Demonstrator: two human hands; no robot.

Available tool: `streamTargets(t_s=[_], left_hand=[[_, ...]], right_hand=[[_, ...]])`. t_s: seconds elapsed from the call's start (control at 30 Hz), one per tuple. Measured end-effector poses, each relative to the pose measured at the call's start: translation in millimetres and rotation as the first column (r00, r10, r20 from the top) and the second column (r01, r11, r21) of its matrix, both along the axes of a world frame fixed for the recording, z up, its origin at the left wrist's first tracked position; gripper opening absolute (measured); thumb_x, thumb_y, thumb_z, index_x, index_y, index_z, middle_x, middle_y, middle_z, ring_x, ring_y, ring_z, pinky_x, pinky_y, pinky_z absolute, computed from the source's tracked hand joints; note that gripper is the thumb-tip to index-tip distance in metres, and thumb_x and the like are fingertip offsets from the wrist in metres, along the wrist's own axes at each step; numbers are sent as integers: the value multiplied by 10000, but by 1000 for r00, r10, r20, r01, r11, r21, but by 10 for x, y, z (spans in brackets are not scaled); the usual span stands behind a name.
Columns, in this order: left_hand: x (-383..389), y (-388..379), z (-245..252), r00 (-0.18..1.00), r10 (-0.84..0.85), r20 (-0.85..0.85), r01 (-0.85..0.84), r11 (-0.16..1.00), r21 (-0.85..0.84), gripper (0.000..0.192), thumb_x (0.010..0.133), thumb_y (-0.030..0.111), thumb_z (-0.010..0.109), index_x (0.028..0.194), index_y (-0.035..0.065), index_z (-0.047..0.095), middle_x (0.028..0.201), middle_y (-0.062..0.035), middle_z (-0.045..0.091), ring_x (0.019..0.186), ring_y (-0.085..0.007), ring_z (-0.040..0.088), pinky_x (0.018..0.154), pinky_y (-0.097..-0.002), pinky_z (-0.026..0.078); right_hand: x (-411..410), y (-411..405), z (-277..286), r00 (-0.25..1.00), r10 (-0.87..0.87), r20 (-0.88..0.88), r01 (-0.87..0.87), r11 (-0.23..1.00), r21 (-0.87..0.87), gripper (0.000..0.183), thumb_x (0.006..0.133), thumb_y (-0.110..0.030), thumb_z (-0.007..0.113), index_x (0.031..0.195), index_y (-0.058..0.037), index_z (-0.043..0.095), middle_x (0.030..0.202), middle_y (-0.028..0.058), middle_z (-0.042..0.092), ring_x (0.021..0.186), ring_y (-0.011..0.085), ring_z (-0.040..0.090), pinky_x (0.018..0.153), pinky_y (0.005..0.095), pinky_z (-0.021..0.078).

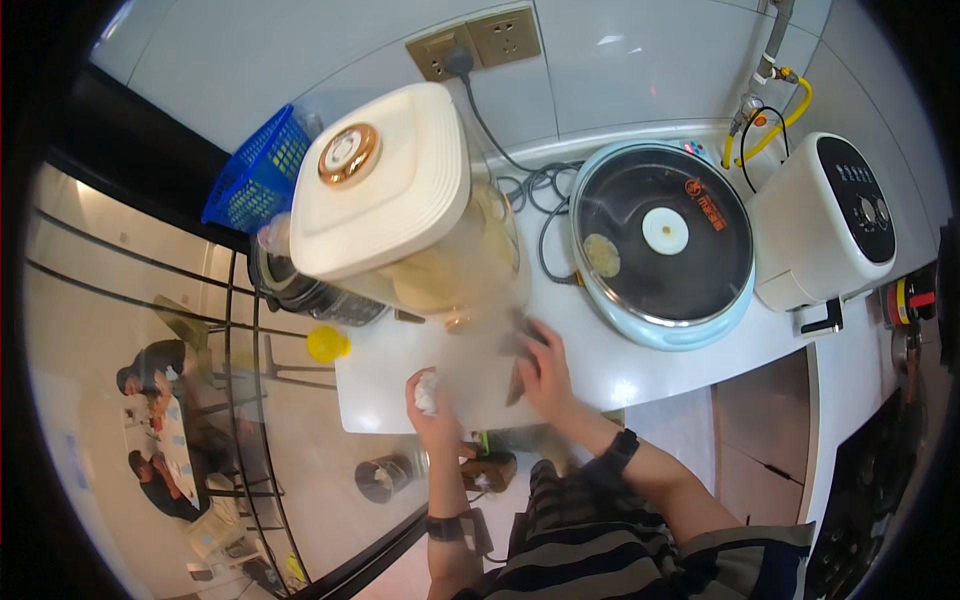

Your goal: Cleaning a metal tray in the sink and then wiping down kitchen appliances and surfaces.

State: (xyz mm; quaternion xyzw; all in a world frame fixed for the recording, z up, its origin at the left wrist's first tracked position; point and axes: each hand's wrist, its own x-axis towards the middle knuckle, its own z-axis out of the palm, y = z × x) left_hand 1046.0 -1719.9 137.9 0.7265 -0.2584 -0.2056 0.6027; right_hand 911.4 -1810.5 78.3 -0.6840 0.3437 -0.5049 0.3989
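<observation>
My left hand point(435, 409) is closed around a crumpled white tissue point(426, 392), near the front edge of the white countertop point(382, 405). My right hand point(546, 371) curls around a dark brown object point(515, 386), partly hidden by the fingers and blurred, so its kind is unclear. Behind both hands stands a large clear storage container point(491, 232) with pale contents. Its white lid point(405, 180) carries a copper-rimmed dial point(349, 154). A hazy smear covers the middle of the view, between the hands and the container's base.
To the right are a light blue electric skillet point(664, 334) under a glass lid point(637, 195) and a white air fryer point(795, 225). A blue plastic basket point(255, 172), a black appliance point(330, 300) and a yellow object point(326, 343) sit leftward. A power cord point(536, 180) crosses behind. Two people sit beyond the glass.
</observation>
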Motion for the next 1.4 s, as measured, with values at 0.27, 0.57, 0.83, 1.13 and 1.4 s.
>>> streamTargets(t_s=[0.27, 0.57, 0.83, 1.13, 1.4], left_hand=[[-184, -507, 804, 963, 65, 262, -33, 992, -126, 311, 806, 157, 592, 1066, 17, 492, 963, -75, 522, 860, -150, 501, 790, -278, 417], [-365, -810, 1012, 908, 64, 414, -11, 992, -128, 328, 776, 161, 596, 1038, -5, 489, 951, -94, 533, 851, -163, 504, 789, -294, 422], [-503, -940, 897, 919, 5, 394, 30, 996, -83, 310, 774, 150, 613, 1012, -6, 490, 894, -89, 533, 792, -150, 513, 749, -280, 427], [-554, -989, 846, 890, 62, 451, -2, 991, -132, 363, 804, 252, 591, 1030, -10, 482, 954, -111, 522, 869, -195, 504, 809, -315, 411], [-596, -950, 849, 876, 58, 479, -17, 996, -90, 346, 810, 253, 587, 1019, -4, 487, 937, -105, 525, 839, -187, 506, 773, -305, 418]], right_hand=[[524, -997, 1344, 997, -79, 13, 78, 921, -381, 396, 824, -77, 493, 1218, -45, 516, 1291, 184, 437, 1211, 332, 394, 1013, 438, 293], [525, -1824, 514, 885, 107, 453, -302, 873, 383, 364, 896, -72, 414, 1251, -5, 459, 1256, 174, 472, 1126, 305, 474, 951, 312, 361], [527, -1815, 1865, 958, 133, 254, -76, 972, -222, 352, 891, -80, 454, 1239, -33, 472, 1252, 184, 480, 1124, 341, 485, 932, 364, 394], [807, -2182, 705, 901, 110, 420, -208, 958, 195, 256, 924, -147, 410, 1122, -11, 498, 1044, 196, 538, 980, 370, 515, 818, 384, 412], [301, -1219, 1353, 922, 212, 324, -241, 969, 54, 447, 855, -38, 478, 1299, -29, 429, 1375, 194, 348, 1260, 348, 362, 1041, 387, 300]])
